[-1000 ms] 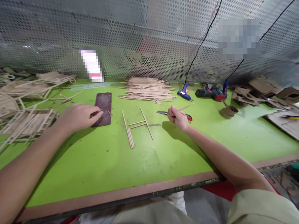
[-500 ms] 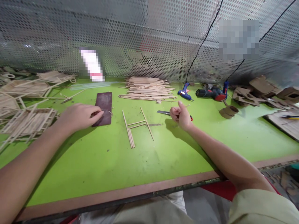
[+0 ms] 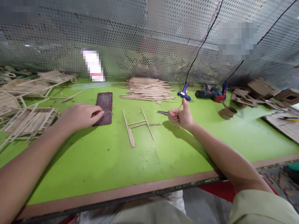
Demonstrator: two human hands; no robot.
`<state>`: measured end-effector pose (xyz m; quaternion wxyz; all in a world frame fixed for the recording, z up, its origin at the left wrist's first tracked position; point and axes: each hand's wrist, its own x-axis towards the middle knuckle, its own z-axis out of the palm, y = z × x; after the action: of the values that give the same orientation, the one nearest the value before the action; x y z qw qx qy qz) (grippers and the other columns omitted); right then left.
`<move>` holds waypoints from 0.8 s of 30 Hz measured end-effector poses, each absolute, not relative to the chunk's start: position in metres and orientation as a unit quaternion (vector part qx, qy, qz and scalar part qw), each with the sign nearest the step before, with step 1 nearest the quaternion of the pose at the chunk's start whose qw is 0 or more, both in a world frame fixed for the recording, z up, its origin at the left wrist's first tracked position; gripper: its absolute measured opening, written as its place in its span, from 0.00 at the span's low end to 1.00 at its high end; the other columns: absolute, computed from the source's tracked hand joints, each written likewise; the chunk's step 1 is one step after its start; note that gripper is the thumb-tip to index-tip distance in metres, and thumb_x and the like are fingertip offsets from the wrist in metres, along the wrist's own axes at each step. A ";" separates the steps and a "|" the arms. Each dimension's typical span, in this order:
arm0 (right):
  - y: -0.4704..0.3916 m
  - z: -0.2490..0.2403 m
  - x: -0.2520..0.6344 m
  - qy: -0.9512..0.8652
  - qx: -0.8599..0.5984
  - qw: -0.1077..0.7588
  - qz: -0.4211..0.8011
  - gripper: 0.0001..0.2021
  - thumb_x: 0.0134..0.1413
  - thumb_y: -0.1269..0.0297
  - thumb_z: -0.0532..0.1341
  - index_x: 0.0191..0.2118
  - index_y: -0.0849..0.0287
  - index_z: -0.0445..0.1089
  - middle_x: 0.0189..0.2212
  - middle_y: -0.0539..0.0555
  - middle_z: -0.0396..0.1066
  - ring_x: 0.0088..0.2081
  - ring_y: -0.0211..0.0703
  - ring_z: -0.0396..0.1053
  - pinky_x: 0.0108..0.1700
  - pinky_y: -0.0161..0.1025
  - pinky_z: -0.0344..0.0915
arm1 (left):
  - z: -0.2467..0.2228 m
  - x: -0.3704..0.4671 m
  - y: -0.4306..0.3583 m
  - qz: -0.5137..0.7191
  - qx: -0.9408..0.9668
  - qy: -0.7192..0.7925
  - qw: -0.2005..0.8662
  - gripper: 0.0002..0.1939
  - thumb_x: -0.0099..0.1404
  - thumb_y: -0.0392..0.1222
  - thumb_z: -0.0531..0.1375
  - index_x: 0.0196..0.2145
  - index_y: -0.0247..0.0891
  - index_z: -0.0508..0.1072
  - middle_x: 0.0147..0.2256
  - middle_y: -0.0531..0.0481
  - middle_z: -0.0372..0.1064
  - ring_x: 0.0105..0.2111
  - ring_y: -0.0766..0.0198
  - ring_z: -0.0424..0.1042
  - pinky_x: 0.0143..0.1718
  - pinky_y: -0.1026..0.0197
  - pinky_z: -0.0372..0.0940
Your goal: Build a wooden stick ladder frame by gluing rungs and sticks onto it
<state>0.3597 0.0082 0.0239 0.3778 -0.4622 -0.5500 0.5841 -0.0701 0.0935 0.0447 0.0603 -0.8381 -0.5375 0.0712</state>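
Observation:
My right hand point(image 3: 181, 116) is closed with its thumb raised, gripping a thin wooden stick point(image 3: 179, 125) whose ends show above and below the fist. A utility knife point(image 3: 162, 112) lies behind it, its blade showing and its handle hidden. My left hand point(image 3: 81, 115) rests at the edge of a dark brown rectangular sheet point(image 3: 106, 105), fingers curled and thumb against the fingertips; whether anything is between them is hidden. Between my hands lies an H-shaped stick frame point(image 3: 137, 124), two long sticks joined by two crosspieces, with several short sticks point(image 3: 132, 138) beside its left leg.
A pile of wooden sticks point(image 3: 149, 88) lies at the back. Right of it are a blue glue gun point(image 3: 184, 92), a drill point(image 3: 211, 94), a bamboo cup point(image 3: 227, 112) and cardboard pieces point(image 3: 261, 90). Wooden stick structures point(image 3: 30, 121) crowd the left. Perforated metal point(image 3: 116, 37) rises behind.
My right hand has turned slightly and shifted a little left, its thumb now more upright, with the stick still in it. My left hand stays in place.

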 end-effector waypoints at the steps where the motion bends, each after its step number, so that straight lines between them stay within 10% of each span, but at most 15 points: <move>1: 0.008 0.023 0.360 -0.544 -0.462 0.387 0.584 0.45 0.47 0.06 0.39 0.19 0.49 0.46 0.18 0.43 0.38 0.20 0.35 0.37 0.21 0.38 0.37 | 0.045 -0.070 0.093 0.072 -0.837 -0.538 0.060 0.27 0.75 0.52 0.49 0.48 0.41 0.86 0.49 0.41 0.86 0.46 0.45 0.83 0.38 0.54 0.68; 15: -0.005 0.030 0.351 -0.513 -0.382 0.594 0.489 0.41 0.57 0.19 0.54 0.17 0.51 0.42 0.16 0.44 0.35 0.19 0.36 0.38 0.24 0.38 0.41 | 0.042 -0.070 0.095 0.093 -0.836 -0.539 0.033 0.25 0.74 0.52 0.48 0.48 0.43 0.84 0.52 0.44 0.86 0.45 0.47 0.82 0.36 0.56 0.67; 24: 0.003 0.019 0.355 -0.497 -0.360 0.549 0.568 0.42 0.53 0.17 0.58 0.17 0.50 0.44 0.15 0.42 0.37 0.17 0.34 0.38 0.20 0.36 0.41 | 0.045 -0.068 0.097 0.083 -0.862 -0.498 0.047 0.31 0.72 0.55 0.44 0.42 0.38 0.84 0.46 0.37 0.85 0.43 0.46 0.81 0.49 0.48 0.69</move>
<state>0.3546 0.0031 0.0195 0.5492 -0.3595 -0.4966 0.5678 -0.0685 0.0971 0.0453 0.0469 -0.8618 -0.4983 0.0829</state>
